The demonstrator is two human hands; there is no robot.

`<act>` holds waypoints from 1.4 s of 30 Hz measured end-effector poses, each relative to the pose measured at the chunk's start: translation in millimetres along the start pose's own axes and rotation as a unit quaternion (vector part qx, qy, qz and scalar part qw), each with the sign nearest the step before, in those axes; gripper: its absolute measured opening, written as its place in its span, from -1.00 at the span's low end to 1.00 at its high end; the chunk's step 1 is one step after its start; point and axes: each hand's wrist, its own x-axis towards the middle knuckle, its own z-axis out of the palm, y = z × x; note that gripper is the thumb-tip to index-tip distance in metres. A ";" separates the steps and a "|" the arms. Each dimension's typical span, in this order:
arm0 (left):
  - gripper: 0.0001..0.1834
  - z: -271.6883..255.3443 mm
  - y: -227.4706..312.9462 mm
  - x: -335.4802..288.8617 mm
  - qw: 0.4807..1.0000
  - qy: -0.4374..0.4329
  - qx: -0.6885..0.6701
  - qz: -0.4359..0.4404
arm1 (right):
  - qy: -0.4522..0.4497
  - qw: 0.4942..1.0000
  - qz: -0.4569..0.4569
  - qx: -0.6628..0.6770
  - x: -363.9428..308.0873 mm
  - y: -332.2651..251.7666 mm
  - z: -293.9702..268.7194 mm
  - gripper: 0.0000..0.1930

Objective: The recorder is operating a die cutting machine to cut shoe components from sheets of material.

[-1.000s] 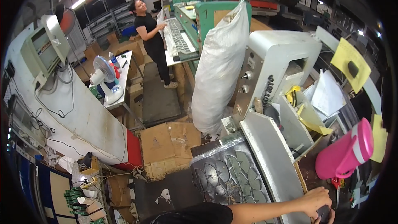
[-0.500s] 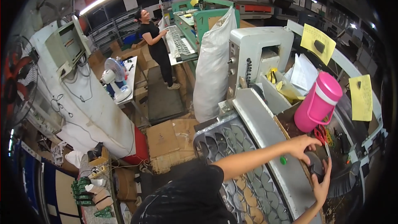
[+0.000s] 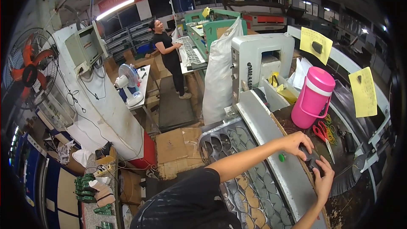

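Observation:
Both my hands are at the machine's right-hand ledge, over the dark work surface. My left hand (image 3: 299, 144) curls its fingers round the far end of some small dark grey cut pieces (image 3: 311, 161). Around their near end close the fingers of my right hand (image 3: 324, 177). How many pieces there are is hidden by my fingers. Just beyond my hands lie red-handled scissors (image 3: 321, 131), blades toward me. A curved row of stacked dark pieces (image 3: 349, 178) stands right of my right hand.
A pink jug (image 3: 311, 101) stands behind the scissors, near yellow rubber bands (image 3: 330, 132). Under my left arm lies a sheet with leaf-shaped cut-outs (image 3: 258, 178); a green button (image 3: 281, 157) sits on the grey bar (image 3: 271, 138). A co-worker (image 3: 167, 55) stands at a far table.
My hands and the dark pieces have moved nearer the grey bar, away from the scissors, which now show fully. The whole view has shifted slightly.

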 end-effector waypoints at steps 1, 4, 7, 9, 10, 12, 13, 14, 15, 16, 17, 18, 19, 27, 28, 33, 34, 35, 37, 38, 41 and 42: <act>-0.60 -2.0 -2.0 0.3 1.000 0.001 0.028 0.014 | 0.001 1.000 0.002 -0.013 2.1 0.1 -0.7 -0.66; -0.59 -0.9 -6.3 0.3 0.998 0.009 0.050 0.023 | 0.004 0.999 -0.007 -0.033 4.0 -1.6 -1.8 -0.63; -0.57 -2.4 -6.0 -1.1 0.997 0.024 0.065 0.025 | 0.011 0.999 -0.007 -0.040 5.2 -7.4 0.2 -0.57; -0.56 -3.0 -1.7 -0.8 0.997 0.014 0.070 0.022 | 0.009 1.000 -0.007 -0.028 4.3 -10.3 -0.3 -0.56; -0.56 -3.5 -2.0 -0.5 0.997 0.015 0.068 0.024 | 0.009 0.999 -0.006 -0.030 4.3 -9.7 0.5 -0.56; -0.55 -4.1 -1.5 -0.4 0.997 0.010 0.069 0.014 | 0.004 1.000 0.009 -0.020 4.7 -6.9 0.1 -0.57; -0.55 -4.1 -2.6 -0.5 0.997 0.012 0.068 0.015 | 0.003 1.000 0.008 -0.021 5.8 -7.5 -0.7 -0.57; -0.55 -3.8 -3.4 0.4 0.998 0.007 0.062 0.009 | -0.015 1.000 0.020 -0.009 7.4 -8.5 -1.7 -0.53; -0.55 -3.9 -4.1 0.7 0.998 0.001 0.056 0.004 | -0.033 0.999 0.032 0.003 8.0 -8.9 -2.9 -0.50; -0.55 -4.3 -3.5 0.8 0.998 0.001 0.055 0.005 | -0.033 0.999 0.033 0.002 6.3 -6.4 -1.1 -0.50; -0.54 -5.0 -2.9 1.4 0.998 -0.003 0.057 0.017 | -0.016 0.998 0.016 0.051 4.4 -2.0 3.4 -0.47; -0.53 -5.5 -2.3 2.0 0.998 -0.008 0.058 0.028 | 0.001 0.995 -0.001 0.100 3.1 1.5 6.2 -0.45; -0.53 -6.1 -4.0 1.8 0.998 -0.007 0.058 0.029 | 0.002 0.995 -0.001 0.099 3.3 2.9 6.5 -0.45; -0.51 -7.9 -9.3 2.5 0.999 -0.028 0.038 0.012 | -0.026 0.998 0.015 0.056 4.0 -1.4 5.7 -0.38; -0.51 -7.2 -8.1 3.5 0.999 -0.029 0.038 0.013 | -0.025 0.998 0.016 0.056 3.3 -3.2 5.2 -0.38; -0.47 -7.8 -9.4 6.9 0.999 -0.037 0.025 0.027 | -0.016 0.999 -0.012 0.036 4.0 -4.4 6.4 -0.34; -0.47 -7.5 -9.4 6.5 0.999 -0.037 0.024 0.027 | -0.016 0.999 -0.011 0.036 3.8 -4.0 7.2 -0.34; -0.46 -7.3 -9.2 6.2 0.998 -0.034 0.038 0.031 | -0.009 0.999 -0.013 0.036 3.9 -3.9 7.5 -0.33; -0.46 -6.0 -6.8 6.4 0.998 -0.033 0.051 0.035 | -0.001 0.999 -0.012 0.035 2.6 -0.9 7.2 -0.31; -0.45 -4.7 -4.7 6.6 0.998 -0.034 0.044 0.027 | 0.003 0.999 -0.010 0.031 1.8 2.6 6.3 -0.30; -0.44 -7.5 -2.9 4.0 0.999 -0.042 0.011 0.009 | -0.007 0.999 0.011 0.033 1.6 -3.3 4.2 -0.28; -0.43 -9.6 -3.1 0.8 0.999 -0.050 -0.017 -0.001 | -0.020 0.999 0.030 0.037 2.0 -7.3 4.7 -0.28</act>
